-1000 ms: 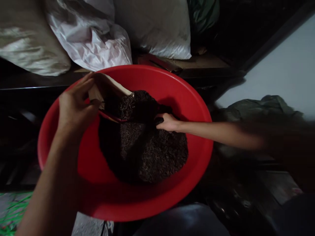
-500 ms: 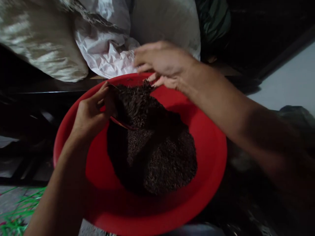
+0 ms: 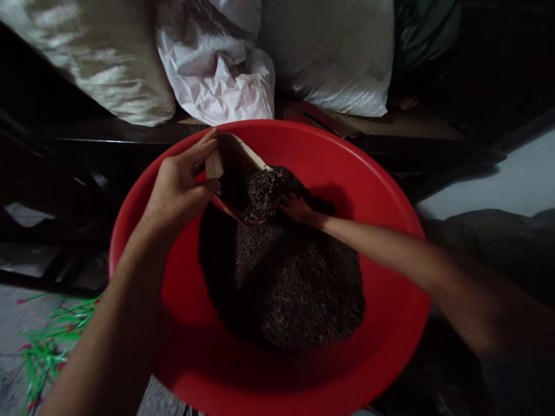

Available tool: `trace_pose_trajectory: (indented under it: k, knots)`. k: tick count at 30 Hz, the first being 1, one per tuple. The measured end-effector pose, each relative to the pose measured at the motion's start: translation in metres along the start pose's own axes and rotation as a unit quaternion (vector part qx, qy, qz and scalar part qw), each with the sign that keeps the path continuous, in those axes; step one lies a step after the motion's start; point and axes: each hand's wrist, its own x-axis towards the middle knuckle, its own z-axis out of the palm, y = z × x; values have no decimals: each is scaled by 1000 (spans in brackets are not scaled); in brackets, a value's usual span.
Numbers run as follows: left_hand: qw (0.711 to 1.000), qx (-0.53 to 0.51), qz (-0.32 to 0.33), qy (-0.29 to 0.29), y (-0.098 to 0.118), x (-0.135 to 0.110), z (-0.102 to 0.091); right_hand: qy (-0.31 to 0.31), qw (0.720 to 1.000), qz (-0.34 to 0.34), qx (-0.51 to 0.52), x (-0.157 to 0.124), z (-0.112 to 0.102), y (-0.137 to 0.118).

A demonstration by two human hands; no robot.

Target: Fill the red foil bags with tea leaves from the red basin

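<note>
Left hand (image 3: 182,188) pinches the paper pouch (image 3: 229,157) by its rim, thumb and fingers clamped, at the far side of the red basin (image 3: 347,156). The dark loose leaves (image 3: 286,277) are heaped mid-basin. Right hand (image 3: 295,207) presses into the heap at the pouch's mouth, its fingers half buried, and I cannot tell whether they grip.

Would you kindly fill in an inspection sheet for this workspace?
Surface: hidden beneath the red basin.
Job's things: dark loose heap in the basin; tan pouch tilted at its top.
Clutter: green strips on the floor.
Grips: left hand pinches the pouch; right hand rests on the heap.
Cables: nothing seen.
Surroundings: pale sacks on a ledge behind.
</note>
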Motion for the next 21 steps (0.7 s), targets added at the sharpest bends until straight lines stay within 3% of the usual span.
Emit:
trace_pose_trajectory:
  k: [2, 5, 7, 11, 13, 15, 18, 19, 21]
  knots:
    - [1000, -8, 1, -3, -1, -1, 0, -31, 999, -19, 1, -17, 4, 6]
    - [1000, -17, -4, 0, -2, -4, 1, -53, 997, 32, 56, -50, 4, 11]
    - [1000, -11, -9, 11, -1, -5, 2, -16, 994, 54, 97, -73, 6, 9]
    - [999, 39, -21, 24, 8, -5, 4, 75, 973, 13, 218, -116, -6, -4]
    - [996, 89, -26, 8, 16, -2, 3, 122, 938, 2, 326, -132, -29, -17]
    - [991, 132, -34, -13, 25, 1, 1, 186, 885, -11, 426, -141, -64, -37]
    - [983, 171, -54, -34, 40, 7, -3, 261, 822, -67, 502, -133, -118, -79]
    - [981, 178, -63, -37, 44, 9, -3, 270, 817, -89, 501, -126, -133, -94]
    - [978, 185, -91, -21, 51, 9, -2, 266, 841, -118, 457, -109, -153, -119]
